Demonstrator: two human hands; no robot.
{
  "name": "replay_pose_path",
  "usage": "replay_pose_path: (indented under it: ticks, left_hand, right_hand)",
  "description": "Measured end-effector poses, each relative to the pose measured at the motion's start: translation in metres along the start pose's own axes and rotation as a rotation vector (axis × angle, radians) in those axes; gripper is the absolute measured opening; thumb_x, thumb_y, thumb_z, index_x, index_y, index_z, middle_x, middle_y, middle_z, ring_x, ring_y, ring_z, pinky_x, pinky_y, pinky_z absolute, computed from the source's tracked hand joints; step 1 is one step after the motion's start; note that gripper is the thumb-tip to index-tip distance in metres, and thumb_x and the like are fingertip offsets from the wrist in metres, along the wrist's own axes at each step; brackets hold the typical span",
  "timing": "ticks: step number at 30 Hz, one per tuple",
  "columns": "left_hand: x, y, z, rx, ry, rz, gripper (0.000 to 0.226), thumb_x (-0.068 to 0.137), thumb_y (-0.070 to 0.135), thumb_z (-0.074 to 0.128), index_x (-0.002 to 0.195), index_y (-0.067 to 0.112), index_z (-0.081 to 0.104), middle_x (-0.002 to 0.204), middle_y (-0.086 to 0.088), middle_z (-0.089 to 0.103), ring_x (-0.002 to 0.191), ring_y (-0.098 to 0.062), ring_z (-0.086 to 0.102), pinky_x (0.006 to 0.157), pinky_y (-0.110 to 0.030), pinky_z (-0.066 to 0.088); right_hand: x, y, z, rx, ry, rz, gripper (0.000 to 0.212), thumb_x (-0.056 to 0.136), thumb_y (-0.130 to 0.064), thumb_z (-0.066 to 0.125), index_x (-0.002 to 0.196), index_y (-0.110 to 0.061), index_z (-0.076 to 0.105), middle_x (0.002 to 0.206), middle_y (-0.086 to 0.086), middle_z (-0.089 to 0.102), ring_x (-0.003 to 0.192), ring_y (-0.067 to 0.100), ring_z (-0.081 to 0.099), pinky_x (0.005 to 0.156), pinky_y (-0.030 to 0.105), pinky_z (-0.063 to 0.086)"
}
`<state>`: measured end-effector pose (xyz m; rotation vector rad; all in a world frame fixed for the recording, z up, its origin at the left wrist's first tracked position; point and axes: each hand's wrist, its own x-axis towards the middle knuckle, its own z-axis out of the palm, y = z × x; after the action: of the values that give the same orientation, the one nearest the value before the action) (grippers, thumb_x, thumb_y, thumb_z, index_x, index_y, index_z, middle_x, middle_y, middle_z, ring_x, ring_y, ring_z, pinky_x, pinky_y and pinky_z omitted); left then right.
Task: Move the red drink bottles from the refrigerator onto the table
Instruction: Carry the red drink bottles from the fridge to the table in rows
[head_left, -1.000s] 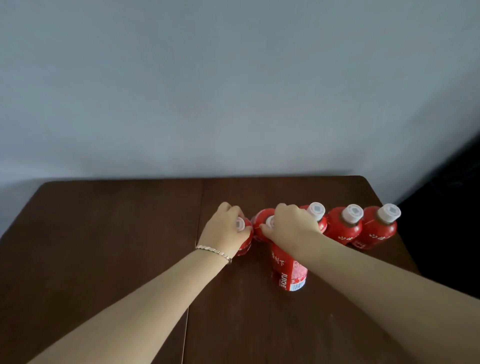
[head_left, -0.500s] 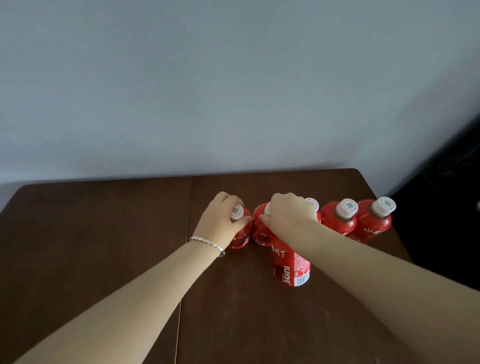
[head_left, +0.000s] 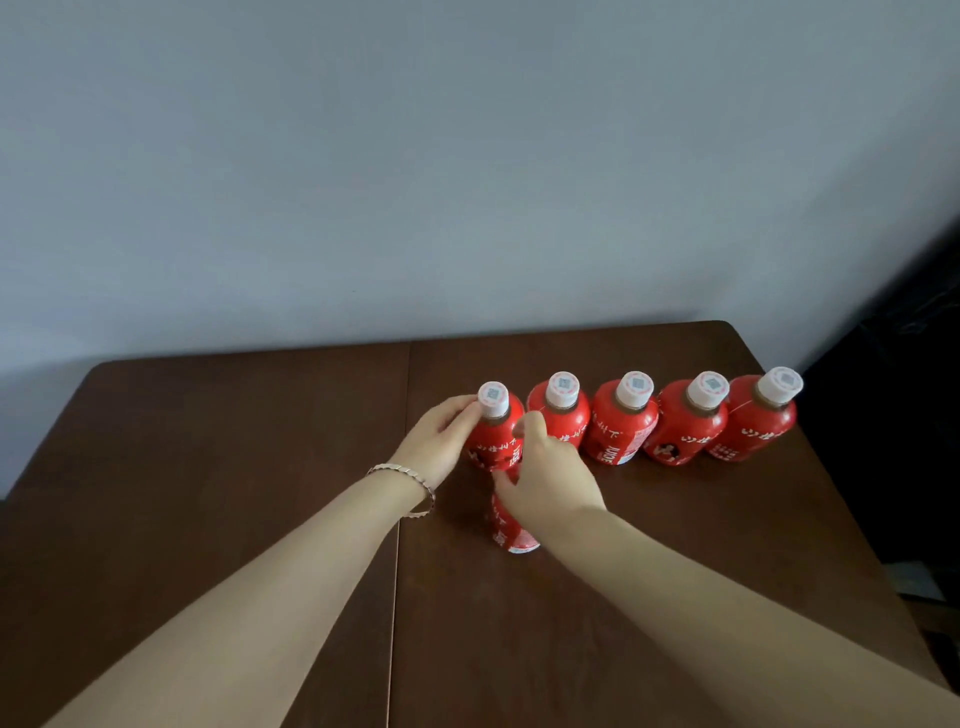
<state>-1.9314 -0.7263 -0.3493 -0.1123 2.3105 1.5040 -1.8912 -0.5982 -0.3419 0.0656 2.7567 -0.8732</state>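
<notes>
Six bottles (head_left: 618, 431) crowd the tabletop (head_left: 208, 493). Left fingers (head_left: 457, 413) cup the end bottle (head_left: 496, 439) and right fingers (head_left: 532, 431) grasp the front bottle (head_left: 511, 530). A careless jolt could topple the row just beyond them.

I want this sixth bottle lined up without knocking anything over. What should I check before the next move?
1. Row of five bottles standing upright: ok.
2. Right hand grip on the front bottle: ok, fingers curl over its top.
3. Left hand grip on the leftmost bottle: cannot tell; fingers lie against its side.
4. Front bottle's cap in place: cannot tell, the hand hides it.
5. Bare table to the left of the row for one more: ok.
</notes>
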Motion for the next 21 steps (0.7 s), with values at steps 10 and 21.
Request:
replay_pose_path:
  ticks: [10, 21]
  left_hand:
    - [0.008, -0.006, 0.022, -0.152, -0.012, -0.142, 0.041, 0.097, 0.05, 0.026, 0.134, 0.035, 0.037, 0.13, 0.004, 0.049, 0.115, -0.021, 0.051, 0.1, -0.036, 0.041]
    - [0.015, -0.008, 0.031, -0.181, 0.076, -0.158, 0.052, 0.085, 0.062, 0.044, 0.131, 0.036, 0.043, 0.142, -0.005, 0.04, 0.122, -0.022, 0.048, 0.105, -0.039, 0.039]
  right_hand:
    - [-0.015, 0.019, 0.026, 0.175, -0.115, 0.182, 0.087, 0.067, -0.042, 0.079, 0.139, -0.028, 0.032, 0.131, 0.002, 0.046, 0.125, 0.023, 0.044, 0.102, 0.035, 0.044]
    - [0.001, 0.009, -0.008, -0.321, -0.326, 0.231, 0.068, 0.09, -0.01, 0.057, 0.147, -0.004, 0.02, 0.141, 0.013, 0.042, 0.129, 0.03, 0.045, 0.099, 0.036, 0.041]
